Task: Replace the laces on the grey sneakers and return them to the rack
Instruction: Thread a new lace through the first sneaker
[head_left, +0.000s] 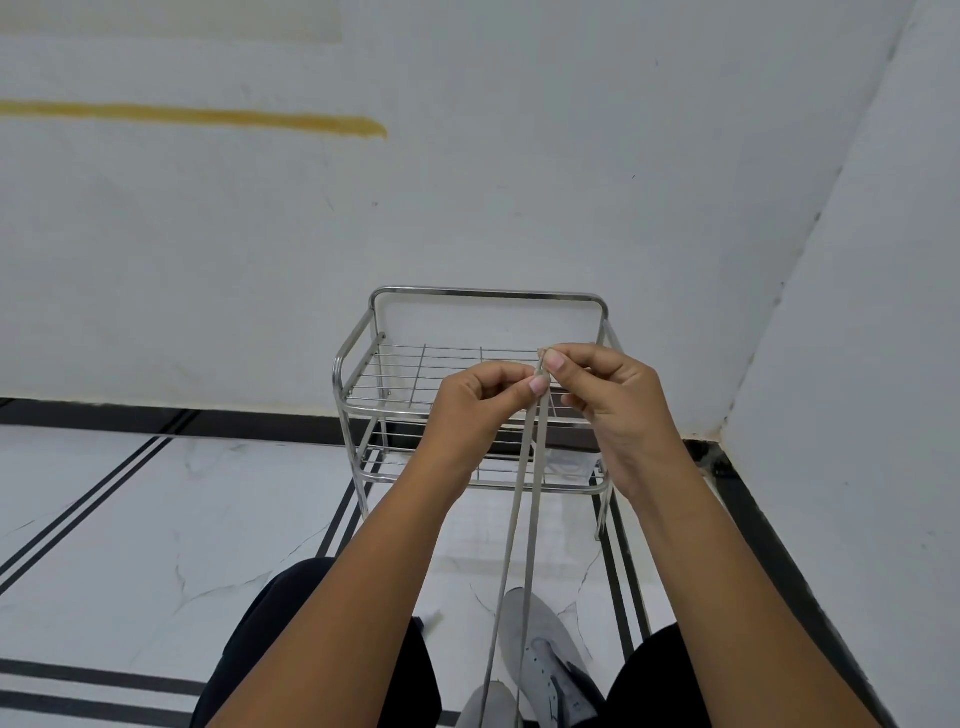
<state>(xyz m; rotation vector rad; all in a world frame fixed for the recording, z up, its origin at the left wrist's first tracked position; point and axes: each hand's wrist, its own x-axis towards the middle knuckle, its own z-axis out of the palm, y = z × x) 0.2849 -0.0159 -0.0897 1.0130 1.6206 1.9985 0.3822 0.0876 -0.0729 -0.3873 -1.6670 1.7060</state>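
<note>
You had both hands raised in front of the rack (470, 395), and between them ran one grey lace (522, 519) doubled into two strands. Your left hand (475, 410) was curled, thumb and forefinger pinching the lace just below its upper ends. Your right hand (608, 400) pinched the same lace a little higher, thumb against forefinger, the other fingers loosely bent. The two hands were almost touching at the pinch. From there both strands dropped straight down, side by side, to the bottom edge of the view between your knees.

Two grey sneakers lay on the floor (156, 519) down there. One sneaker (545, 654) lay toe pointing away from you, its eyelets showing, close beside your right knee; of the other sneaker (485, 704) only a rounded part showed at the bottom edge, and the strands ran down to it.

The rack was a single steel wire one with two shelves, standing against the wall (467, 182) near the right-hand corner of the room. The upper shelf had nothing on it; something pale sat at the right end of the lower shelf, though what it was could not be made out. To the left of the rack the white floor with its black lines lay open out to the wall's dark skirting.
</note>
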